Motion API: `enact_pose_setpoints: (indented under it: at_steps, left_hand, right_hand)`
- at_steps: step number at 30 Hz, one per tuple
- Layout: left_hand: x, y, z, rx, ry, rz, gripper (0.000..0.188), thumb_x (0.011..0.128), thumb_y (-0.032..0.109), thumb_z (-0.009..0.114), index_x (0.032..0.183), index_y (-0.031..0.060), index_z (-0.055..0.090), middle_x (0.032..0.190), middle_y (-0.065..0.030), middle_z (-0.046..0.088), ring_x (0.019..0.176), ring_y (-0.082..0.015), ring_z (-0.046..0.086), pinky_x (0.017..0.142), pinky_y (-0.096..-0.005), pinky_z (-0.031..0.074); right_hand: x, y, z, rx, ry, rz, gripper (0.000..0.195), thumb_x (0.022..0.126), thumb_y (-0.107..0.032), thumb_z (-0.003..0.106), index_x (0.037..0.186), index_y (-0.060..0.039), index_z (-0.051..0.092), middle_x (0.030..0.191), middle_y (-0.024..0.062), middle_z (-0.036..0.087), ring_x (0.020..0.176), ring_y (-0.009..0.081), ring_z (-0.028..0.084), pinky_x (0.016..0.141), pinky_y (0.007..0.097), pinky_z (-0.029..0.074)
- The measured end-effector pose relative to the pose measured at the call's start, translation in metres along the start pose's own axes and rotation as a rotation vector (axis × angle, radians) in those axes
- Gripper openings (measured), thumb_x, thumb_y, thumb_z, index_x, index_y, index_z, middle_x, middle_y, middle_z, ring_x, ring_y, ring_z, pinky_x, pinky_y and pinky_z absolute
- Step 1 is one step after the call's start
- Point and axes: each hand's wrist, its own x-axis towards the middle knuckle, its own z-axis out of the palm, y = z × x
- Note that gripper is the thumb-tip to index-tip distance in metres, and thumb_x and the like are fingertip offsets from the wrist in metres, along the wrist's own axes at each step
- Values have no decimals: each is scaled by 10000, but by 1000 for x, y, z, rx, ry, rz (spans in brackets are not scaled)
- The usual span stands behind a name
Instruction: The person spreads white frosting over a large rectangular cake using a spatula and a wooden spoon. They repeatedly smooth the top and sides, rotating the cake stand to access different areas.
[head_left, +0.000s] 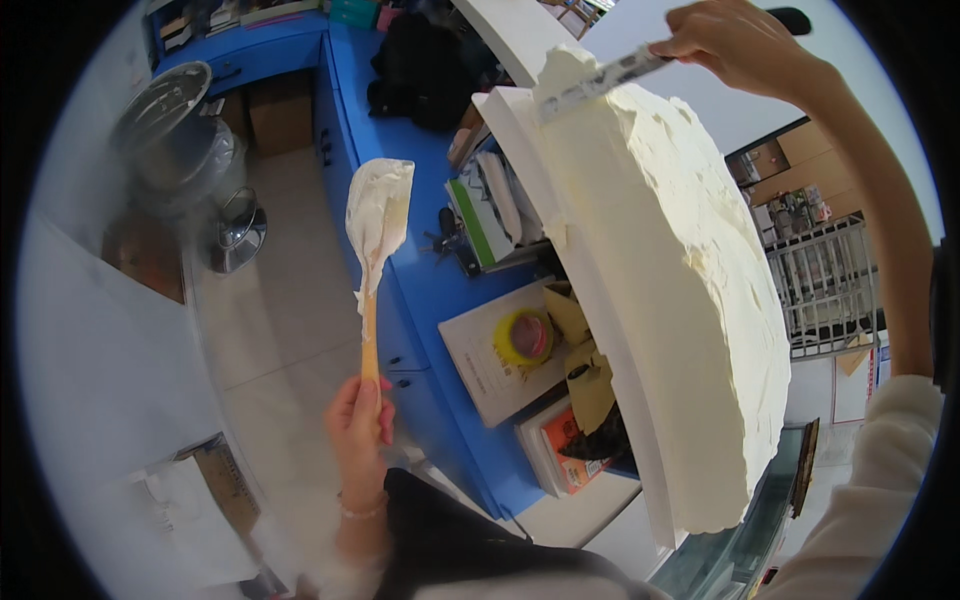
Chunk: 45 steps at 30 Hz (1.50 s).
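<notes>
A large block coated in pale cream, its top edge uneven, stands on a white board to the right. My right hand grips a spatula by its black handle. Its cream-smeared metal blade lies against the block's far end, where a lump of cream bulges up. In my left hand is a cream-covered scraper, held upright by its yellowish handle. It is apart from the block.
Blue cabinets run below the board, bearing a roll of yellow tape, books, keys and black cloth. A lined bin stands on the floor at left. A metal rack is beyond the block.
</notes>
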Motion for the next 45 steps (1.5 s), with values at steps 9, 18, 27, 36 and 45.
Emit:
enact_pose_setpoints:
  at_steps: [9,18,27,36,45]
  left_hand:
    - [-80,-37,8,-18,37,72,247,946,231,475,857,18,561,560,16,413,457,-40,349,404,-178,262]
    - [-207,-92,18,-54,66,180,246,945,237,469,859,18,542,543,8,401,440,-47,337,381,-187,247]
    - [-257,-111,32,-38,36,212,245,951,229,452,862,16,533,547,11,394,434,-46,349,372,-186,247]
    - [-273,-108,44,-55,39,238,250,948,247,459,865,27,544,554,13,401,450,-48,349,403,-189,259]
    - [-249,-98,27,-11,36,150,255,947,252,475,857,31,565,560,17,440,437,-46,367,398,-187,273]
  right_hand:
    - [-185,-88,-8,115,-5,42,173,780,-87,678,942,-137,711,712,18,625,654,135,559,649,252,490]
    - [-395,-195,-27,-3,-27,15,138,778,-111,700,913,-134,686,790,32,606,828,139,545,807,308,452]
    - [-410,-192,-12,-72,189,33,147,774,-124,686,920,-130,673,828,-1,619,850,111,561,792,291,452]
    - [-446,-197,-19,-282,526,-67,178,774,-146,674,949,-120,655,840,5,548,823,149,515,667,288,448]
    - [-421,-155,-25,307,769,413,306,893,-37,518,1187,-68,595,784,40,563,627,87,503,545,240,405]
